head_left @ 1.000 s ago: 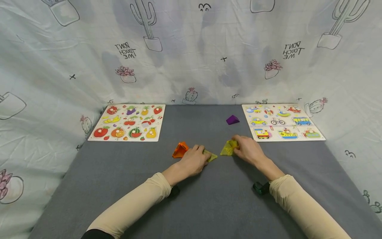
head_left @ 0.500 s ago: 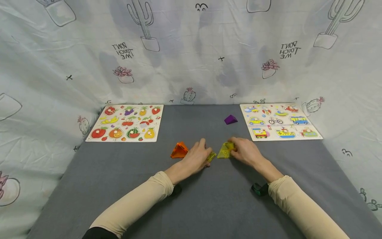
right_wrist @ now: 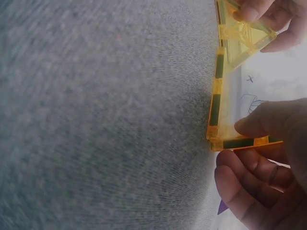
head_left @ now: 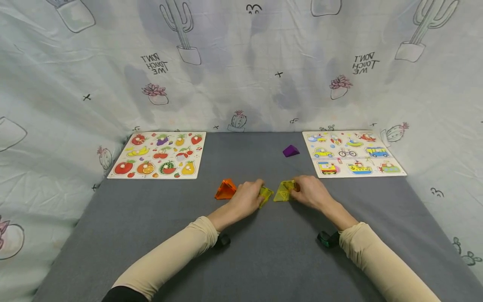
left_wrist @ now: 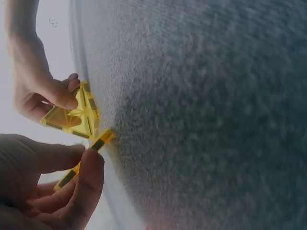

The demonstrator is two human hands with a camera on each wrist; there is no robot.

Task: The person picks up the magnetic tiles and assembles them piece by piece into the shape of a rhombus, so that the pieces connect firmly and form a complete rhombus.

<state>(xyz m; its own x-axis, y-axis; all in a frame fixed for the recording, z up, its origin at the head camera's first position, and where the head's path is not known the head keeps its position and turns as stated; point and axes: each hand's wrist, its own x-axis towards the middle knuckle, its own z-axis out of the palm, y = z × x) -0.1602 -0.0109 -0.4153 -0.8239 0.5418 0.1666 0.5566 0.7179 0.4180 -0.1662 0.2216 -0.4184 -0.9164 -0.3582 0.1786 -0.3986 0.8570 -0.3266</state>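
Observation:
My left hand [head_left: 244, 197] pinches a see-through yellow triangular magnetic tile [head_left: 266, 195] between thumb and fingers. In the left wrist view that tile [left_wrist: 67, 178] is seen nearly edge-on, tilted up. Just to its right, my right hand [head_left: 311, 191] holds a second yellow tile [right_wrist: 240, 143] upright by thumb and fingers. Its lower edge meets another yellow tile [right_wrist: 216, 96] that lies on the table. A narrow gap separates the two hands' tiles in the head view. An orange tile pyramid [head_left: 226, 189] stands beside my left hand, partly behind it.
A purple tile shape [head_left: 291, 151] sits farther back on the grey table [head_left: 249, 260]. A fruit puzzle board [head_left: 156, 156] lies at the back left and a vehicle puzzle board [head_left: 352, 154] at the back right. A printed curtain [head_left: 226, 75] closes off the back.
My left hand has turned its yellow tile from lying low to tilted up, its fingers shifting their hold. My right hand keeps its tile nearly in place. The head view has shifted slightly.

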